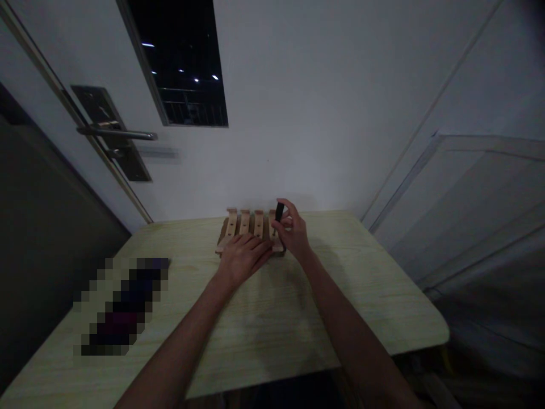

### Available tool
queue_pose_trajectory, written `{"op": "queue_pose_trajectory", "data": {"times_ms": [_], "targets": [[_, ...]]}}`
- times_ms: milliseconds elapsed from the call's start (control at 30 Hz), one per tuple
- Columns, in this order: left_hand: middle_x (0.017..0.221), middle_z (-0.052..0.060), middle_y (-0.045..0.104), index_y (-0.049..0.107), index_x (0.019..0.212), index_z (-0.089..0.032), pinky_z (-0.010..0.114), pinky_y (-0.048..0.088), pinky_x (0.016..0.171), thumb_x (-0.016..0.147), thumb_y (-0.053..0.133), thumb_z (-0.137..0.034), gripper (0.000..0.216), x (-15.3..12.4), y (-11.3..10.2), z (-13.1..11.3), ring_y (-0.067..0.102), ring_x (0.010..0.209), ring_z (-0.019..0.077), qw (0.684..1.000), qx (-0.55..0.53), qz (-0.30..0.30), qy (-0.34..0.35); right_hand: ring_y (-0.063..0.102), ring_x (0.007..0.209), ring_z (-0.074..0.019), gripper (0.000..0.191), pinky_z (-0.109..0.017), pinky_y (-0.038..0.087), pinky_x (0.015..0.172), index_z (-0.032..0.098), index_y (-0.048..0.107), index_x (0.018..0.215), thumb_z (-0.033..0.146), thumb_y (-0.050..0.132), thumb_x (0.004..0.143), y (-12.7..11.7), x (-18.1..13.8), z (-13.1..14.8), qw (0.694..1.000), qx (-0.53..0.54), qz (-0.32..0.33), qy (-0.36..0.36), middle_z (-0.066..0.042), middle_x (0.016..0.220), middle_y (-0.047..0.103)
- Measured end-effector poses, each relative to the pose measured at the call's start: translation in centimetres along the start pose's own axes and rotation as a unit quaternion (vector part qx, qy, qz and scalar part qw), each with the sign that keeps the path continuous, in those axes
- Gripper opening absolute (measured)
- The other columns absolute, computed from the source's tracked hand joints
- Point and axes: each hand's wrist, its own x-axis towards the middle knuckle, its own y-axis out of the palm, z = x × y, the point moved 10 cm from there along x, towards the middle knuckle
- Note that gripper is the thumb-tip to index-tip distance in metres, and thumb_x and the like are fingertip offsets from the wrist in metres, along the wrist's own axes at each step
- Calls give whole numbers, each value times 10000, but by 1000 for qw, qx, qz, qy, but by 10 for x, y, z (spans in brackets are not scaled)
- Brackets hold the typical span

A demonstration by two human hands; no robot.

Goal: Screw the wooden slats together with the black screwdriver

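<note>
Near the far edge of the table lies a wooden rack [244, 222] with several upright light-wood pieces, each bent at the top and marked with dark holes. My left hand [242, 259] rests flat across its lower part, fingers stretched out and covering some of the wood. A small screwdriver with a black handle [279, 212] is pinched in my right hand [296, 234]. It stands almost upright, slightly tilted, with its shaft pointing down at the rightmost piece. Whether its tip sits in a screw is too small to tell.
The light wood-grain table [272, 329] stands against a white door with a metal handle [123, 134] and a dark window [183, 62]. A pixelated dark object [131, 304] lies on the table's left side. White panelling [485, 216] rises at the right.
</note>
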Motion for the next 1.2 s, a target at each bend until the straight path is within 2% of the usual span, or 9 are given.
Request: {"op": "queue_pose_trajectory", "data": {"times_ms": [133, 333, 500, 633, 767, 1000, 1100, 1200], "targets": [[811, 12, 697, 674, 958, -226, 293, 393, 662, 898, 519, -354, 210, 0, -1, -1, 597, 768, 160, 1000, 1, -4, 6, 546, 595, -92, 519, -210, 505, 553, 273, 452, 1279, 360, 639, 803, -2, -1, -1, 1000, -7, -3, 8, 17, 785, 548], [808, 7, 696, 670, 985, -233, 292, 408, 679, 900, 518, -345, 207, -1, 1, 2, 600, 780, 160, 1000, -4, 0, -3, 664, 763, -129, 483, -248, 561, 658, 271, 375, 1360, 386, 477, 903, 3, -3, 5, 998, 28, 55, -7, -62, 1018, 627], [807, 15, 695, 671, 976, -225, 293, 415, 692, 901, 516, -348, 212, -1, 2, 2, 601, 791, 165, 1000, -6, 4, -5, 670, 745, -131, 507, -257, 573, 669, 286, 396, 1326, 398, 556, 857, 4, -1, -4, 997, 56, 53, 19, -33, 956, 624], [802, 19, 693, 671, 968, -219, 295, 414, 697, 899, 518, -346, 210, -2, 1, 2, 598, 784, 164, 1000, -3, -2, -5, 623, 691, -119, 483, -256, 569, 622, 283, 464, 1245, 358, 632, 799, 5, 1, -4, 999, 32, 23, 19, -20, 918, 594], [805, 17, 691, 670, 960, -220, 295, 409, 689, 901, 514, -346, 209, -2, 2, 2, 599, 786, 164, 1000, -3, 5, -3, 620, 695, -123, 496, -267, 570, 631, 291, 472, 1247, 345, 652, 788, 6, 1, -4, 999, 23, 24, 26, -19, 937, 598], [802, 26, 689, 668, 971, -223, 299, 406, 695, 905, 503, -361, 225, -2, 2, 2, 596, 796, 172, 1000, 6, 2, -2, 672, 794, -154, 559, -271, 570, 664, 295, 342, 1372, 384, 559, 865, 11, -2, -5, 996, 31, 76, 30, -59, 1060, 648], [803, 23, 690, 669, 965, -224, 299, 406, 687, 902, 509, -356, 217, -2, 1, 1, 595, 792, 171, 1000, 8, -3, 4, 677, 761, -140, 587, -257, 569, 649, 290, 267, 1412, 389, 517, 890, 13, -5, -4, 995, 37, 90, 25, -66, 1079, 660], [811, 13, 692, 666, 966, -226, 301, 407, 678, 898, 515, -356, 210, -1, 1, 1, 596, 782, 169, 1000, 2, -6, 6, 679, 753, -134, 598, -255, 573, 654, 288, 258, 1421, 398, 514, 891, 14, -6, -4, 995, 41, 91, 21, -66, 1081, 662]]}}
